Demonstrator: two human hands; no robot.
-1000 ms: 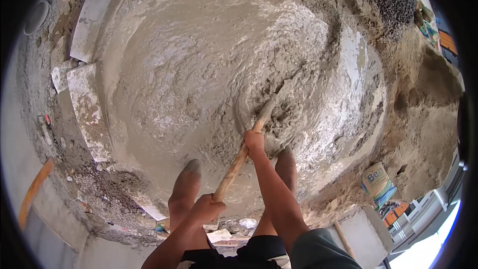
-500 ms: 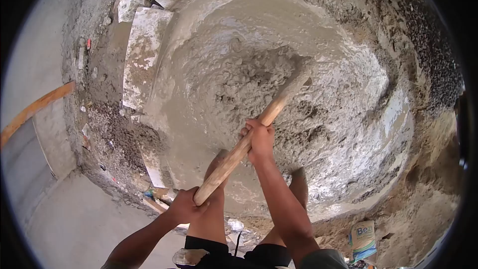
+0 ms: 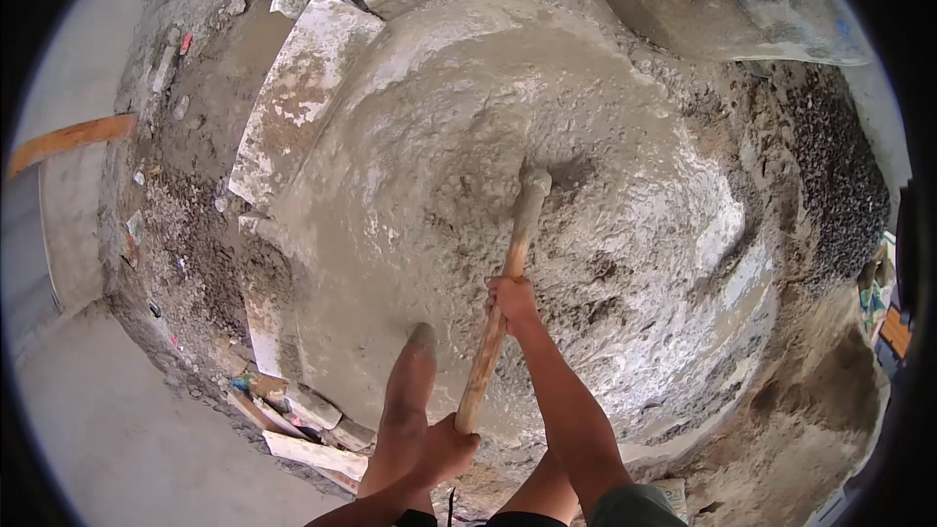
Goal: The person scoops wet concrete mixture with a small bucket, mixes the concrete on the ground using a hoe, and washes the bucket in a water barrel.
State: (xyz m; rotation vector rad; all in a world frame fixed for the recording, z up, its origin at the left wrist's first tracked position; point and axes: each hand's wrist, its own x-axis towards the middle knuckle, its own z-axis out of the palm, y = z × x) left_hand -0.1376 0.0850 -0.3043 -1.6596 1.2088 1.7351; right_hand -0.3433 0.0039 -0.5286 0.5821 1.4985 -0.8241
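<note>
A long wooden handle [image 3: 481,377] runs up and slightly right from my body into wet grey mortar [image 3: 390,263]. My left hand [image 3: 449,449] is wrapped round its lower end. Higher up the shaft, my right hand [image 3: 513,301] grips it with bent fingers. The handle's far end is coated in mortar, and the tool head there is sunk in the mix and hidden. A bare, mortar-smeared foot [image 3: 415,361] stands in the mortar left of the handle.
Pale slabs [image 3: 303,98] edge the mortar on the left. Dark gravel [image 3: 839,176] lies at the right, with sand [image 3: 820,400] below it. A large mortar-stained container [image 3: 722,0] is at the upper right. Boards and rubble [image 3: 312,449] lie at the lower left.
The handle has swung to a steeper angle, its far end now further left and lower in view. Both hands have kept their grip and moved with it. The view has shifted, showing more of the container.
</note>
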